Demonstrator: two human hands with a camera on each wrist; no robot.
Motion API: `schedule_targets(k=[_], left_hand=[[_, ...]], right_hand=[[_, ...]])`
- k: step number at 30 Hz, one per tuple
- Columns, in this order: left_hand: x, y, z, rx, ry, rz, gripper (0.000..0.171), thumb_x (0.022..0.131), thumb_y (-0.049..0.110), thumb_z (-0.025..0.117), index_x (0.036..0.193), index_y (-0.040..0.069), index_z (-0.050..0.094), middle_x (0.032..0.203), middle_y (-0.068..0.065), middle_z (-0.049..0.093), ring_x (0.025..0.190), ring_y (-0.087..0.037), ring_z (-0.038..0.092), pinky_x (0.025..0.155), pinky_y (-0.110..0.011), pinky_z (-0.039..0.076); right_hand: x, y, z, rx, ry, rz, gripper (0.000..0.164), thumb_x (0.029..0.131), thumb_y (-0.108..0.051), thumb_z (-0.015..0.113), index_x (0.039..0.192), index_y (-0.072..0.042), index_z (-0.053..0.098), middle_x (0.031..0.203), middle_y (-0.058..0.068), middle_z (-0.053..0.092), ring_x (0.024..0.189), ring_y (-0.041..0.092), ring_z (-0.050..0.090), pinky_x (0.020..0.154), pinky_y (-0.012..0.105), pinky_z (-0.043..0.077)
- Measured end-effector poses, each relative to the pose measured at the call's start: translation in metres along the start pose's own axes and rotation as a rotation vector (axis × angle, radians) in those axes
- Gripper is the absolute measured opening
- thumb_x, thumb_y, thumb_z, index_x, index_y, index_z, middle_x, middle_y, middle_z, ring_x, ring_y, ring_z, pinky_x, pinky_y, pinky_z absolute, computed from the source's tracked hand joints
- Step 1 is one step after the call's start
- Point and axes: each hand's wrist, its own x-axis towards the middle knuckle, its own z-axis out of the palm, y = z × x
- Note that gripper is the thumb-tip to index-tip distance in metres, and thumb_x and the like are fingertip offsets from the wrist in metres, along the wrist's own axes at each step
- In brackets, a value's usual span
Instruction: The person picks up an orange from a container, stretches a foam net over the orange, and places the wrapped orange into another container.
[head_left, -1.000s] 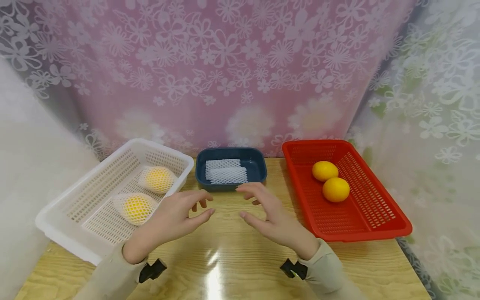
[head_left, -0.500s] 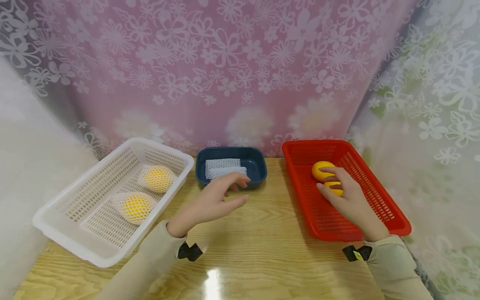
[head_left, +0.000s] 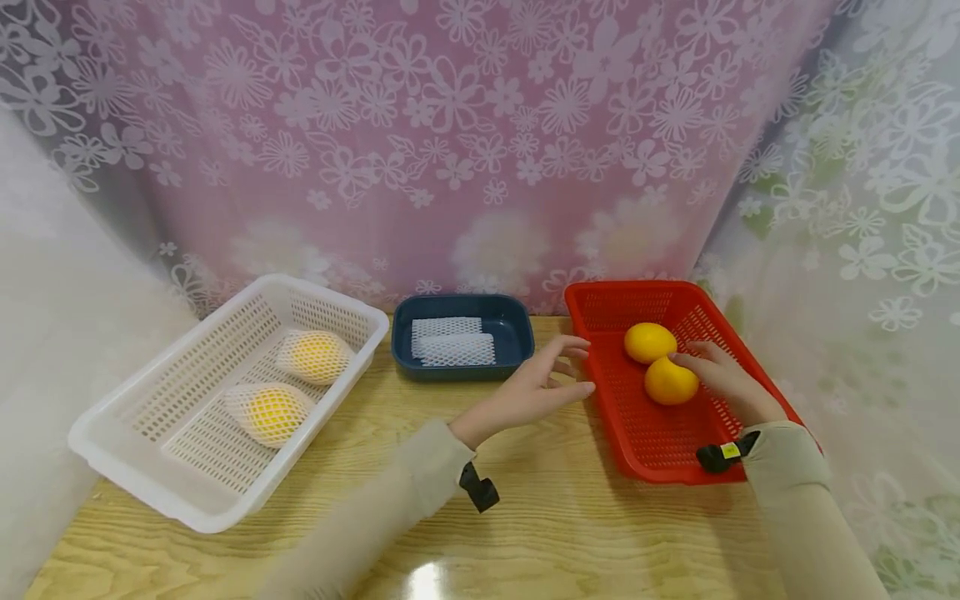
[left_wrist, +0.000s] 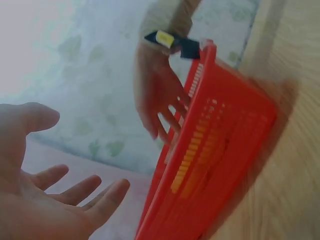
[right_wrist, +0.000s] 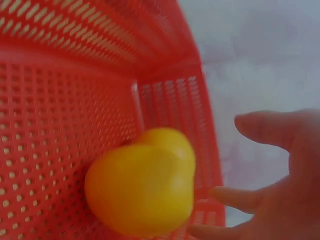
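Note:
Two smooth round yellow fruits lie touching in the red basket [head_left: 675, 477], a farther fruit [head_left: 649, 342] and a nearer fruit [head_left: 667, 385]. My right hand [head_left: 729, 382] is over the basket at the right of the nearer fruit, fingers spread and relaxed. In the right wrist view a gap shows between that right hand [right_wrist: 280, 185] and the yellow fruit [right_wrist: 140, 190]. My left hand [head_left: 528, 385] hovers just outside the basket's left rim, thumb and fingers apart, holding nothing. The left wrist view shows the left hand [left_wrist: 55, 200] beside the basket's wall [left_wrist: 225, 115].
A dark blue tray [head_left: 512, 340] at the back middle holds white foam net sleeves [head_left: 456, 350]. At left, a white basket [head_left: 330, 296] contains two yellow fruits in foam nets [head_left: 274, 413]. A wooden table [head_left: 525, 525] lies below; flowered curtains [head_left: 480, 150] hang behind.
My right hand has moved right from the table's middle, over the fruits, to the nearer fruit's right side. My left hand has moved right, from beside the white basket to the red basket's left rim.

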Motion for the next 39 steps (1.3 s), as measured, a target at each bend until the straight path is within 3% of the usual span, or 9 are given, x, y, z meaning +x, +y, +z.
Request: schedule_targets(k=[3, 7, 9, 13, 20, 25, 28, 35, 39], left_hand=[[0.016, 0.001, 0.015, -0.187, 0.011, -0.067, 0.050, 0.098, 0.019, 0.063, 0.143, 0.015, 0.043, 0.134, 0.001, 0.054, 0.113, -0.015, 0.059, 0.096, -0.031, 0.048], [0.040, 0.003, 0.035, -0.505, 0.048, -0.183, 0.047, 0.101, 0.014, 0.057, 0.145, 0.007, 0.041, 0.133, -0.005, 0.056, 0.118, -0.023, 0.059, 0.102, -0.038, 0.046], [0.050, 0.004, 0.044, -0.632, 0.078, -0.222, 0.046, 0.102, 0.011, 0.054, 0.145, 0.004, 0.040, 0.132, -0.010, 0.056, 0.119, -0.028, 0.057, 0.104, -0.039, 0.044], [0.061, 0.005, 0.059, -0.761, 0.121, -0.261, 0.046, 0.102, 0.010, 0.052, 0.145, 0.003, 0.037, 0.132, -0.010, 0.051, 0.117, -0.027, 0.053, 0.109, -0.044, 0.038], [0.069, 0.002, 0.079, -0.697, 0.133, -0.369, 0.062, 0.097, 0.021, 0.060, 0.149, 0.004, 0.031, 0.145, -0.007, 0.039, 0.133, -0.029, 0.037, 0.116, -0.048, 0.024], [0.075, -0.001, 0.091, -0.671, 0.206, -0.424, 0.067, 0.093, 0.021, 0.063, 0.149, 0.001, 0.032, 0.145, -0.007, 0.039, 0.138, -0.028, 0.034, 0.116, -0.049, 0.023], [0.077, -0.001, 0.097, -0.659, 0.246, -0.421, 0.066, 0.092, 0.020, 0.064, 0.148, 0.001, 0.035, 0.146, -0.008, 0.039, 0.136, -0.026, 0.035, 0.116, -0.047, 0.024], [0.078, -0.004, 0.102, -0.634, 0.245, -0.409, 0.067, 0.092, 0.021, 0.064, 0.150, 0.005, 0.033, 0.151, -0.010, 0.032, 0.140, -0.026, 0.031, 0.116, -0.047, 0.023], [0.076, -0.006, 0.102, -0.613, 0.236, -0.388, 0.066, 0.092, 0.018, 0.063, 0.150, 0.008, 0.034, 0.149, -0.004, 0.035, 0.135, -0.022, 0.036, 0.115, -0.046, 0.026]], right_hand=[[0.008, 0.005, -0.004, 0.010, -0.066, 0.032, 0.090, 0.100, -0.054, 0.045, 0.153, 0.008, 0.007, 0.155, 0.034, 0.009, 0.135, 0.052, 0.020, 0.108, 0.068, 0.024], [0.020, 0.012, -0.003, 0.034, -0.127, 0.073, 0.089, 0.101, -0.050, 0.045, 0.153, 0.009, 0.004, 0.156, 0.034, 0.008, 0.136, 0.053, 0.018, 0.108, 0.069, 0.023], [0.027, 0.017, -0.002, 0.050, -0.145, 0.075, 0.085, 0.102, -0.047, 0.047, 0.153, 0.009, 0.008, 0.152, 0.033, 0.016, 0.133, 0.051, 0.023, 0.108, 0.067, 0.025], [0.037, 0.028, 0.001, 0.057, -0.148, 0.053, 0.076, 0.101, -0.040, 0.051, 0.147, 0.011, 0.018, 0.137, 0.028, 0.033, 0.122, 0.043, 0.036, 0.106, 0.058, 0.033], [0.036, 0.029, 0.008, 0.006, -0.138, 0.023, 0.066, 0.097, -0.034, 0.061, 0.136, 0.009, 0.032, 0.120, 0.019, 0.047, 0.104, 0.032, 0.050, 0.089, 0.045, 0.051], [0.028, 0.028, 0.010, 0.021, -0.182, 0.034, 0.063, 0.095, -0.031, 0.066, 0.135, 0.009, 0.038, 0.119, 0.017, 0.050, 0.100, 0.029, 0.053, 0.084, 0.044, 0.056], [0.021, 0.025, 0.009, 0.053, -0.205, 0.028, 0.063, 0.093, -0.026, 0.068, 0.136, 0.009, 0.038, 0.119, 0.017, 0.049, 0.098, 0.029, 0.054, 0.082, 0.046, 0.056], [0.005, 0.000, 0.005, 0.044, -0.184, -0.060, 0.061, 0.094, -0.022, 0.067, 0.138, 0.008, 0.036, 0.112, 0.015, 0.052, 0.093, 0.027, 0.057, 0.080, 0.049, 0.057], [-0.010, -0.021, 0.007, -0.004, -0.167, -0.083, 0.065, 0.094, -0.024, 0.069, 0.141, 0.005, 0.035, 0.113, 0.017, 0.052, 0.092, 0.027, 0.058, 0.078, 0.047, 0.057]])
